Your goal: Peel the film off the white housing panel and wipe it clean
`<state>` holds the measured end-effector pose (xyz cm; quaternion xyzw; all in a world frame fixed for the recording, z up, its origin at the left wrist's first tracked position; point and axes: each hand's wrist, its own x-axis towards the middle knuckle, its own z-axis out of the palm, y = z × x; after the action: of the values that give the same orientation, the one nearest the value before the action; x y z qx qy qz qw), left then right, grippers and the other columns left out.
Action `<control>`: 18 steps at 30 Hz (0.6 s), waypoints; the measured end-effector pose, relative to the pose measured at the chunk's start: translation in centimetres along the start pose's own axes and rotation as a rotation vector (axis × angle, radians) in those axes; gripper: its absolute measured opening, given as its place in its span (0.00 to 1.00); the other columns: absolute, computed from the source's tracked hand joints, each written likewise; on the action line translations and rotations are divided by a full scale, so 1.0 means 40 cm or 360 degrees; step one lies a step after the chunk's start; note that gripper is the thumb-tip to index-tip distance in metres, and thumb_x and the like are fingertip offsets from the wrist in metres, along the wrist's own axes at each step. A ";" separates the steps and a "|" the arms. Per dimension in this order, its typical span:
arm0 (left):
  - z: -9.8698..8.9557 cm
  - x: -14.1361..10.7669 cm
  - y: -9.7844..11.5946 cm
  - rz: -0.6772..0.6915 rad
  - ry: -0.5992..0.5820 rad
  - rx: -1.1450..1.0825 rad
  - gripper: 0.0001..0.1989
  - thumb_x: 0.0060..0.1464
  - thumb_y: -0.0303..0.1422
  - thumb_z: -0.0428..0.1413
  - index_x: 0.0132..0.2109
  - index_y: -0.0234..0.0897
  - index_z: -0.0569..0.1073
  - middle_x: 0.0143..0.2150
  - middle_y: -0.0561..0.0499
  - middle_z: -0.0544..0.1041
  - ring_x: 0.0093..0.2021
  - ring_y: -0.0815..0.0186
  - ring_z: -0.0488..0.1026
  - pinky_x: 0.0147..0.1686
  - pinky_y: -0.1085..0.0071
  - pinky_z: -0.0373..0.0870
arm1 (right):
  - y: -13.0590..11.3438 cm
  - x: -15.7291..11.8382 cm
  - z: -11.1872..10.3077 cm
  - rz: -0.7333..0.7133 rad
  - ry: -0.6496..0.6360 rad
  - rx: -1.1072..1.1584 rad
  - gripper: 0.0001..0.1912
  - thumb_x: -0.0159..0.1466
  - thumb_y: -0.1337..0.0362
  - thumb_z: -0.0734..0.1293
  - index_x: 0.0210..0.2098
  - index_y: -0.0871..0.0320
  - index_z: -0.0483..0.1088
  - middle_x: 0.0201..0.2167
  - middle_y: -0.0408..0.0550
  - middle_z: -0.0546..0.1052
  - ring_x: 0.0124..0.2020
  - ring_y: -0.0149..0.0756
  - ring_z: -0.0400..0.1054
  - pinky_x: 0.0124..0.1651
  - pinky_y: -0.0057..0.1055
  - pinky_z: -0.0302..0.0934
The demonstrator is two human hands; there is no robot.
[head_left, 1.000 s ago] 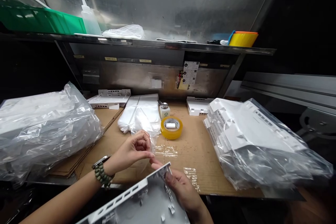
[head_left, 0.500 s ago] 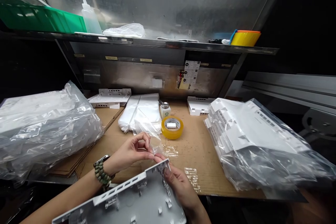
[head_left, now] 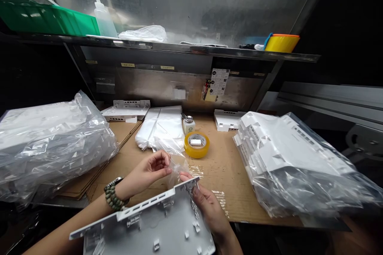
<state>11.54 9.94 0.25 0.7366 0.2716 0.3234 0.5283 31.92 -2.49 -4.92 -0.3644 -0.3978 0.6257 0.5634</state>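
My right hand [head_left: 211,213] grips a white plastic housing [head_left: 170,227] by its right end, thumb on the inner face. The housing is tilted, its clips and slotted edge facing me. Beyond its top edge, my left hand [head_left: 154,171] pinches a thin clear plastic bag [head_left: 178,163]. The right hand's fingertips are close to the bag; whether they touch it I cannot tell. Behind the hands lies a stack of clear bags [head_left: 167,123]. To its right are a roll of yellow tape [head_left: 191,152] with a small white piece inside and a small pump bottle [head_left: 189,126].
Bagged white housings are piled at left [head_left: 44,147] and right [head_left: 287,155]. Two unbagged housings, one left [head_left: 127,109] and one right [head_left: 227,120], stand at the back. The shelf [head_left: 179,47] above carries a green bin [head_left: 60,20], a squeeze bottle [head_left: 105,22] and a yellow container [head_left: 281,43].
My left hand has moved slightly left and up, apart from the right fingertips, with the bag in its fingers. The housing has shifted a little right and up in my right hand.
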 end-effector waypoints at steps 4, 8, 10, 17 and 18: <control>-0.007 -0.008 0.004 0.0151 0.0050 0.0438 0.09 0.62 0.32 0.55 0.34 0.40 0.77 0.49 0.45 0.74 0.54 0.55 0.70 0.53 0.59 0.67 | 0.000 -0.003 0.004 0.0064 0.0096 0.0145 0.28 0.61 0.40 0.73 0.53 0.50 0.80 0.66 0.49 0.71 0.70 0.53 0.59 0.74 0.46 0.44; -0.024 -0.006 -0.009 0.0225 0.0288 0.0767 0.13 0.61 0.29 0.54 0.46 0.45 0.82 0.57 0.45 0.77 0.55 0.52 0.70 0.58 0.54 0.61 | 0.001 -0.013 0.009 0.0140 0.0108 0.0191 0.29 0.59 0.40 0.74 0.51 0.52 0.82 0.65 0.50 0.72 0.70 0.55 0.59 0.74 0.47 0.44; -0.039 0.004 -0.018 0.0199 0.0470 0.0820 0.18 0.61 0.30 0.54 0.55 0.44 0.78 0.57 0.45 0.78 0.50 0.54 0.73 0.52 0.57 0.66 | 0.003 -0.018 0.011 0.0171 0.0101 0.0194 0.29 0.59 0.40 0.75 0.50 0.53 0.82 0.63 0.52 0.75 0.70 0.54 0.59 0.74 0.47 0.44; -0.096 0.064 -0.049 0.0145 0.0696 0.0714 0.11 0.60 0.38 0.59 0.43 0.36 0.80 0.42 0.44 0.83 0.38 0.59 0.79 0.37 0.66 0.76 | 0.019 -0.028 0.006 0.0273 0.0076 0.0451 0.30 0.59 0.42 0.76 0.52 0.56 0.81 0.50 0.56 0.83 0.56 0.56 0.75 0.64 0.51 0.63; -0.098 0.068 -0.051 0.0187 0.0709 0.0738 0.10 0.60 0.37 0.59 0.41 0.36 0.81 0.42 0.44 0.82 0.39 0.58 0.79 0.36 0.66 0.76 | 0.021 -0.028 0.003 0.0302 0.0111 0.0510 0.30 0.58 0.43 0.76 0.52 0.56 0.80 0.49 0.56 0.83 0.55 0.56 0.76 0.62 0.51 0.64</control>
<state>10.17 14.92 -0.30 0.7628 0.4039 0.4360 0.2546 31.58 -3.66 -5.63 -0.3274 -0.2371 0.7183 0.5663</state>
